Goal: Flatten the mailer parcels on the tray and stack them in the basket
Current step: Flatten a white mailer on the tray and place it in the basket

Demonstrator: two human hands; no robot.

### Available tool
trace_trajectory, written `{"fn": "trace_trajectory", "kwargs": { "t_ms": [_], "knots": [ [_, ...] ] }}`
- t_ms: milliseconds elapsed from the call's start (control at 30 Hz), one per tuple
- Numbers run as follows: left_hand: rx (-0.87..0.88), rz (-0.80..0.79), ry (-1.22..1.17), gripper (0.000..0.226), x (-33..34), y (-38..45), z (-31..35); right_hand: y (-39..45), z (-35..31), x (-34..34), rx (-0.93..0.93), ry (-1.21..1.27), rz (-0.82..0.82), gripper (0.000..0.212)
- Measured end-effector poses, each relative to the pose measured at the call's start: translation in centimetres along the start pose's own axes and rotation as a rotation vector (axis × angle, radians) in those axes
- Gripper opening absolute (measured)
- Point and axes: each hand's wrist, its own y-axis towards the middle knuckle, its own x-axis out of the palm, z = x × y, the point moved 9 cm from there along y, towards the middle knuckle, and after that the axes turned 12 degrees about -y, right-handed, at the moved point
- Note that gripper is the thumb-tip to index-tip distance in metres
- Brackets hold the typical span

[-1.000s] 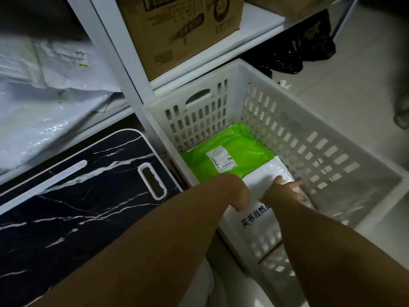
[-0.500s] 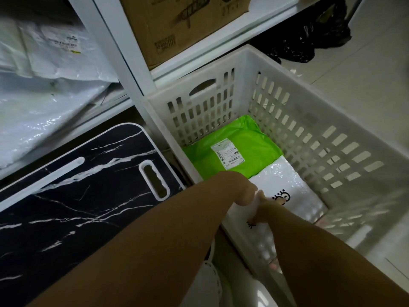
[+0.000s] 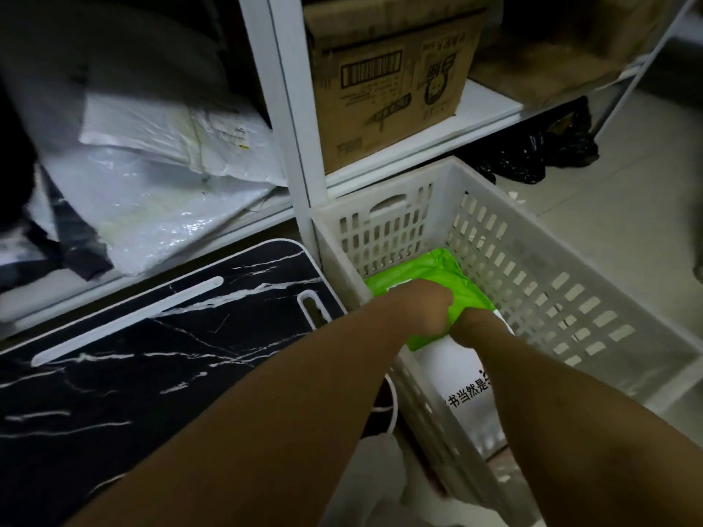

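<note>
Both my hands down in white basket [image 3: 540,268]; left hand [image 3: 426,304] grip clenched on near edge of green mailer [image 3: 452,277], right hand [image 3: 469,327] just beside it, grip hidden, can't tell. Green mailer overlaps white mailer [image 3: 460,378] on basket floor; black marble tray [image 3: 133,355] left

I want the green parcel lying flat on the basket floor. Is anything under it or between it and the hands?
Nothing separates the hands from it: the left hand and right hand both touch the green mailer. Inside the basket, its near edge overlaps the white mailer, so that end cannot reach the floor.
</note>
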Motion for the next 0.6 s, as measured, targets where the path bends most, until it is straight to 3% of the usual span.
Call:
{"fn": "trace_trajectory", "kwargs": {
  "t_ms": [100, 300, 600],
  "knots": [
    [-0.013, 0.139, -0.016, 0.041, -3.3, -3.0, -1.1, -1.2, -2.1, -4.9, -0.015, 0.038, 0.078, 0.045],
    [-0.136, 0.356, -0.094, 0.033, -8.5, -12.0, -6.1, -8.3, -9.2, -14.6, -0.056, 0.006, 0.343, 0.036],
    [-0.457, 0.599, -0.270, 0.031, -11.2, -25.6, -20.7, -18.0, -27.9, -21.8, -0.453, -0.023, 0.679, 0.036]
  ]
}}
